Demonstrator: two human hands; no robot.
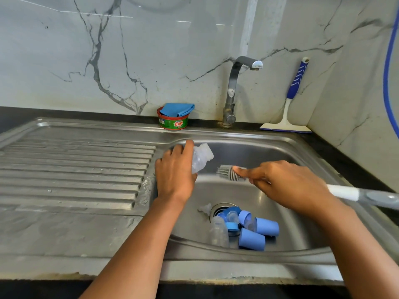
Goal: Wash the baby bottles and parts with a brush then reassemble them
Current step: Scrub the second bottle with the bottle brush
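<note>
My left hand point(176, 167) grips a clear baby bottle point(201, 156) over the sink basin point(302, 160), its threaded open neck pointing right. My right hand point(287, 184) holds a grey bottle brush point(226, 172) by its stem, the forefinger lying along the bristle head. The brush tip sits just right of the bottle's neck, apart from it. The brush's white and grey handle point(362, 196) sticks out to the right. At the basin's bottom near the drain point(218, 209) lie another clear bottle point(219, 233), blue caps point(266, 226), blue rings and a clear nipple point(205, 208).
A steel drainboard point(75, 169) lies left of the basin. The tap point(234, 87) stands behind, its spout dry. A green tub of dish soap with a blue cloth on it point(174, 117) sits at the back edge. A blue-handled squeegee point(289, 108) leans in the right corner.
</note>
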